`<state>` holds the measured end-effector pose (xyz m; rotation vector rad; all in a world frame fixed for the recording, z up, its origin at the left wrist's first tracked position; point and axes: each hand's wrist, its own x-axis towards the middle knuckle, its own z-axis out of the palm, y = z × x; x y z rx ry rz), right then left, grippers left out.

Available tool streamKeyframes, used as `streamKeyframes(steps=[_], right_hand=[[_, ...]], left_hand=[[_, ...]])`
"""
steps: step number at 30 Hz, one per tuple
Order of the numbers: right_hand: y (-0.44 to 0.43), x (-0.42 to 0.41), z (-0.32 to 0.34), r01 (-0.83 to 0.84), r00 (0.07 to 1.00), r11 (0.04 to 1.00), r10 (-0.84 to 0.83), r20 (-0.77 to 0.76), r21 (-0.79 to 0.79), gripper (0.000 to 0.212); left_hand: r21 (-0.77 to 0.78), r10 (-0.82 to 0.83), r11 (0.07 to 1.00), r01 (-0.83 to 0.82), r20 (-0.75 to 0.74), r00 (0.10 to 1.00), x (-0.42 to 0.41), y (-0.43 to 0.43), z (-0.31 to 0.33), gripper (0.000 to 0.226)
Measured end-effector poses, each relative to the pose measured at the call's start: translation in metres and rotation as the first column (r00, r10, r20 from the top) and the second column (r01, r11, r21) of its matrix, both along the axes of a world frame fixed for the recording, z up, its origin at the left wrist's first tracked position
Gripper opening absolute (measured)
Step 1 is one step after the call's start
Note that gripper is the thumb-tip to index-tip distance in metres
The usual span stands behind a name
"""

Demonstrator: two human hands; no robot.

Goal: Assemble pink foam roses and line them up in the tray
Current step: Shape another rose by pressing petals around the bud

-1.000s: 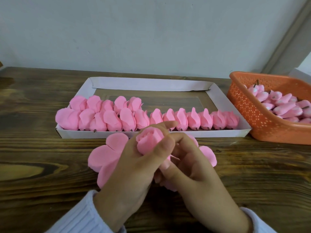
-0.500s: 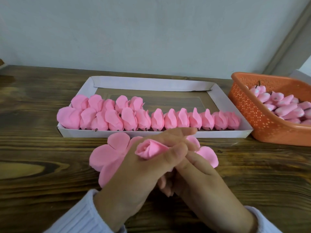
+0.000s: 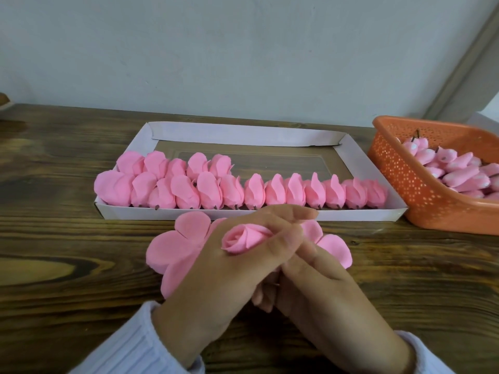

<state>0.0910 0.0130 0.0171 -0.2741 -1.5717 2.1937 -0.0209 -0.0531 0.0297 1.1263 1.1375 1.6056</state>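
Note:
My left hand (image 3: 224, 273) grips a pink foam rose bud (image 3: 241, 238) between thumb and fingers, the bud lying sideways with its tip to the left. My right hand (image 3: 321, 287) is tucked under and behind the left, fingers curled at the bud's base; what it pinches is hidden. Flat pink petal sheets (image 3: 175, 247) lie on the table under both hands. Behind them stands a white cardboard tray (image 3: 243, 134) with a front row of finished pink roses (image 3: 272, 191) and a few more behind at the left.
An orange perforated basket (image 3: 405, 184) full of pink buds (image 3: 459, 174) stands at the right, beside the tray. The wooden table (image 3: 54, 265) ends at a pale wall behind. The tray's back half shows bare bottom.
My left hand has tipped the bud from upright to lying sideways and lowered it a little. My right hand has slid further beneath the left.

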Motion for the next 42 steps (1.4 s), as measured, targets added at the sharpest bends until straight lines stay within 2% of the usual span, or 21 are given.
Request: streamKeyframes(steps=[2,5,8,10,13,16,20,22,26,28,30,31,32,33,34,35,36,39,41,42], right_hand=[[-0.001,0.0,0.0,-0.012,1.0,1.0,0.012,-0.024,-0.008,0.039],[0.0,0.003,0.002,0.02,0.998,0.999,-0.022,0.053,0.042,0.026],[0.001,0.004,0.002,0.017,0.987,0.994,-0.033,0.156,0.104,0.049],[-0.001,0.002,0.002,-0.007,0.995,0.998,0.002,0.097,0.059,0.054],[-0.003,0.001,0.002,-0.017,0.999,0.999,0.016,-0.033,-0.034,0.034],[-0.002,0.001,0.003,0.006,1.0,1.0,-0.007,-0.023,-0.023,0.032],[-0.001,0.001,0.005,-0.011,1.0,1.0,0.011,0.024,-0.022,0.035],[-0.001,0.001,0.003,-0.004,0.999,1.0,0.004,0.038,-0.013,0.042],[0.0,-0.002,0.001,-0.046,0.998,0.995,0.043,-0.036,-0.094,0.03],[0.005,-0.002,0.007,-0.011,0.999,0.996,0.015,0.043,-0.085,0.027],[0.012,0.0,0.015,0.092,0.981,0.994,-0.1,0.166,0.055,0.016],[0.015,0.001,0.019,0.146,0.962,0.973,-0.182,0.206,0.179,0.011],[0.017,0.002,0.023,0.189,0.931,0.914,-0.283,0.229,0.359,0.01],[0.018,0.002,0.026,0.204,0.89,0.781,-0.399,0.221,0.59,0.009],[0.019,0.001,0.028,0.16,0.853,0.573,-0.49,0.18,0.804,0.008],[0.017,-0.002,0.029,0.071,0.839,0.367,-0.525,0.144,0.928,0.008],[0.014,-0.006,0.029,-0.025,0.843,0.218,-0.52,0.138,0.976,0.008],[-0.001,-0.02,0.021,-0.231,0.867,-0.06,-0.466,0.178,0.971,0.012],[-0.007,-0.027,0.013,-0.246,0.856,-0.172,-0.501,0.131,0.954,0.014],[-0.009,-0.029,0.011,-0.234,0.849,-0.178,-0.517,0.111,0.956,0.016]], left_hand=[[0.002,0.025,1.0,-0.025,0.021,0.999,0.0,0.0,0.001,0.021],[-0.012,0.025,1.0,-0.025,0.016,1.0,0.0,0.001,-0.001,0.02],[-0.014,0.012,1.0,-0.012,-0.006,1.0,0.001,-0.001,-0.001,0.025],[0.017,0.012,1.0,-0.011,-0.033,0.999,0.001,-0.001,0.0,0.024],[0.035,0.044,0.998,-0.044,-0.02,0.999,-0.002,0.001,-0.001,0.029],[0.056,0.037,0.998,-0.037,0.0,0.999,-0.003,0.002,-0.002,0.033],[0.035,0.009,0.999,-0.007,-0.062,0.998,-0.001,0.001,-0.003,0.021],[0.023,0.015,1.0,-0.013,-0.059,0.998,0.0,0.001,-0.004,0.024],[0.008,0.028,1.0,-0.028,0.066,0.997,-0.001,0.004,-0.003,0.029],[-0.003,0.057,0.998,-0.058,0.235,0.97,-0.005,0.007,-0.002,0.036],[0.01,0.137,0.988,-0.152,0.385,0.913,-0.011,0.01,0.001,0.045],[0.006,0.198,0.976,-0.22,0.41,0.89,-0.014,0.011,0.004,0.045],[0.001,0.262,0.957,-0.29,0.429,0.865,-0.018,0.011,0.007,0.044],[-0.007,0.32,0.934,-0.356,0.458,0.829,-0.021,0.012,0.008,0.044],[-0.024,0.371,0.909,-0.417,0.506,0.779,-0.025,0.013,0.009,0.046],[-0.058,0.416,0.883,-0.466,0.555,0.72,-0.03,0.014,0.009,0.048],[-0.101,0.449,0.864,-0.494,0.599,0.663,-0.034,0.014,0.009,0.05],[-0.196,0.471,0.846,-0.496,0.711,0.522,-0.044,0.014,0.009,0.048],[-0.222,0.471,0.841,-0.493,0.749,0.466,-0.048,0.013,0.009,0.049],[-0.23,0.476,0.837,-0.496,0.753,0.454,-0.049,0.013,0.008,0.049]])
